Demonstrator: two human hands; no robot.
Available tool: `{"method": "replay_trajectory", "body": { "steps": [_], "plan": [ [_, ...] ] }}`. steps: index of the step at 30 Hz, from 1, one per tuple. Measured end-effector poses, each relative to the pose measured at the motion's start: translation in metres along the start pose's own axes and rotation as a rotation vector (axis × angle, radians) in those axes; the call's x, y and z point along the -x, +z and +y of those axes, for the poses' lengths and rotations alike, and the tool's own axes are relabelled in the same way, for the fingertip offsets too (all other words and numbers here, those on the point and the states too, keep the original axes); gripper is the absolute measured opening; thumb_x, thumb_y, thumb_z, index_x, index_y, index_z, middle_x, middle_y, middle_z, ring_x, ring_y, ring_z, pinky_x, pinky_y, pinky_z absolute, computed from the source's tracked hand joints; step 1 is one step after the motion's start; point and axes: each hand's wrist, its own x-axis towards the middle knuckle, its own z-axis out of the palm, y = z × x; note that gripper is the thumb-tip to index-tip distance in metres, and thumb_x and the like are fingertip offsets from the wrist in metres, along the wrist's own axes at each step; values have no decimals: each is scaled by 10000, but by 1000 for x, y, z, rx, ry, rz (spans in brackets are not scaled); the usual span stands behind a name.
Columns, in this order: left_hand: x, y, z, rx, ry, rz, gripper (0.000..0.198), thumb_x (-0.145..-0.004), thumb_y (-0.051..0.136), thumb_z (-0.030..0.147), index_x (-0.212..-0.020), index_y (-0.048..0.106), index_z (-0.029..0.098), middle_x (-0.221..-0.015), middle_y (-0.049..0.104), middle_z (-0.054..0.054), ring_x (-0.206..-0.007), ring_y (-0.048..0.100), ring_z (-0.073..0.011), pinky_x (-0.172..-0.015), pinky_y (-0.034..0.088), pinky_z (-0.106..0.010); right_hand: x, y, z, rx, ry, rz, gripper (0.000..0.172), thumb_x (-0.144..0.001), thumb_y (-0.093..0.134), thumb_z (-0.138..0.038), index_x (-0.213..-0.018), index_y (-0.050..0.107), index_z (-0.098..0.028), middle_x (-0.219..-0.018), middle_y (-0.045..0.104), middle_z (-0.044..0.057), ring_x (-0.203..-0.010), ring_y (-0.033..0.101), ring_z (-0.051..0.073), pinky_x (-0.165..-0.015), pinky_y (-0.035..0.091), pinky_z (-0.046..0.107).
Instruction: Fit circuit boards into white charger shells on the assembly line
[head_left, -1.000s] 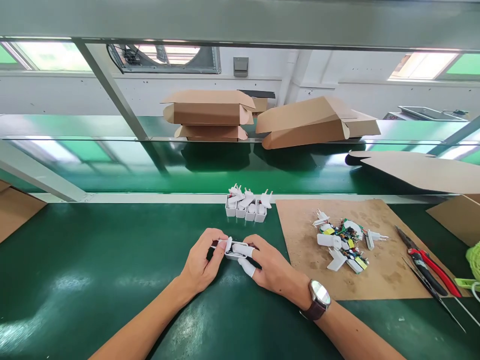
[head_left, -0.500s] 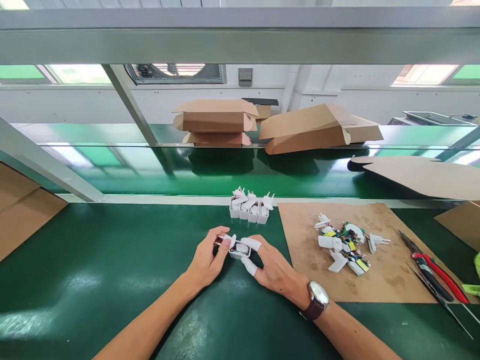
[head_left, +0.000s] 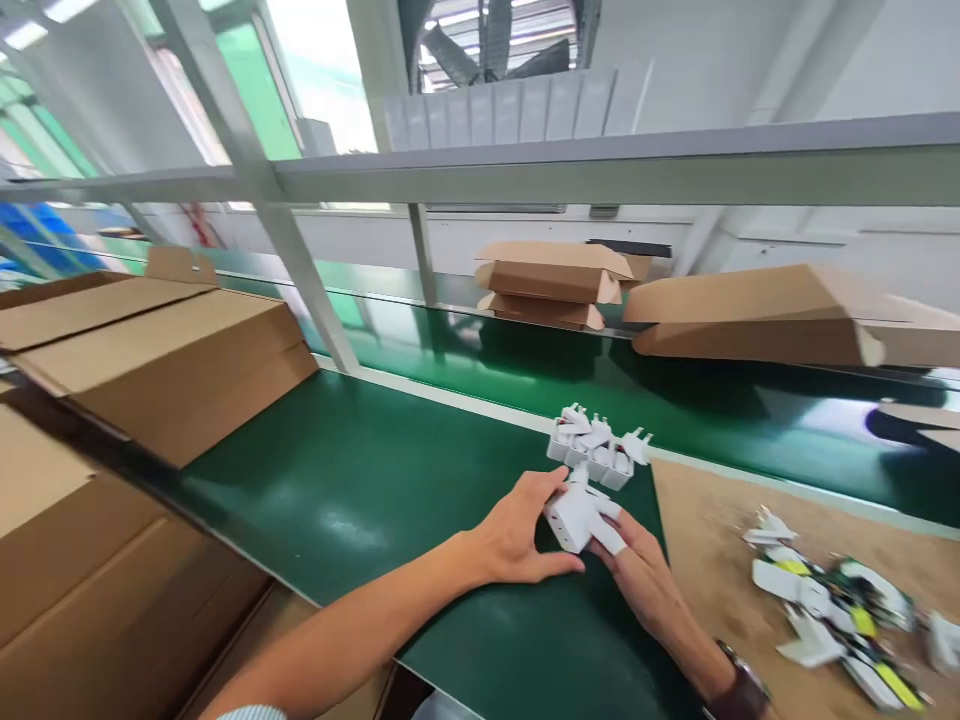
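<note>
A white plug-in adapter [head_left: 571,518] is tilted above the green tabletop, its plug end pointing away from me. My right hand [head_left: 637,565] grips it from the right, with white finger cots on the thumb and a finger. On the other side, my left hand [head_left: 517,530] is spread in an open curve, thumb and forefinger apart; the forefinger tip comes close to the plug end, and I cannot tell whether it touches. Just beyond stands a row of several white adapter housings [head_left: 600,462], with pronged plug pieces lying on top of them.
At right, a brown cardboard sheet [head_left: 705,580] carries circuit boards with white plug parts [head_left: 832,610]. Large cartons [head_left: 202,370] stand along the left table edge. Cardboard boxes [head_left: 555,275] rest on the green conveyor belt [head_left: 465,350] behind a metal frame post [head_left: 300,270].
My view has swung left. The adapter has been lifted and turned so its closed outer face shows. My left hand has gone from pinching the plug piece to spread fingers.
</note>
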Motion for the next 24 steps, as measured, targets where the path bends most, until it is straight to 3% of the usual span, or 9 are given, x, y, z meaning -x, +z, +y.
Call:
{"method": "replay_trajectory", "body": {
  "steps": [3, 8, 13, 19, 24],
  "plan": [
    [0, 3, 6, -66, 119, 70, 932, -825, 802, 361, -1562, 240, 269, -1253, 621, -127, -1098, 620, -275, -929, 566, -468, 1, 6, -3, -115, 108, -131, 480, -929, 586, -606, -1180, 710, -215, -1015, 780, 119, -937, 762, 326, -814, 636, 498],
    [-1, 0, 10, -143, 75, 61, 834, -829, 792, 364, -1508, 322, 251, -1205, 668, -117, -1100, 637, -287, -948, 566, -504, 2, 10, -4, -80, 60, -215, 383, -1027, 463, -506, -1151, 713, -244, -959, 784, 105, -906, 772, 304, -829, 633, 500],
    [-1, 0, 7, -135, 59, 53, 751, -837, 796, 379, -1458, 400, 235, -1195, 684, -121, -1100, 643, -283, -935, 572, -489, 1, 10, -2, 63, 12, -201, 415, -1074, 372, -448, -1184, 709, -232, -880, 776, 88, -887, 769, 264, -820, 631, 435],
    [-5, 0, 7, -164, 93, 53, 776, -865, 765, 379, -1500, 344, 233, -1203, 676, -132, -1070, 650, -278, -923, 570, -479, -1, 10, -1, 69, 12, -188, 426, -1075, 361, -457, -1255, 675, -232, -966, 770, 93, -926, 762, 258, -814, 641, 420],
    [-3, -3, 5, -318, 63, -13, 686, -923, 646, 225, -1530, 325, 211, -1314, 614, -175, -1202, 603, -313, -1023, 517, -509, 5, 10, -9, 257, -259, -42, 374, -1034, 503, -433, -1357, 607, -275, -1220, 718, 88, -1106, 705, 239, -945, 616, 403]
  ]
}}
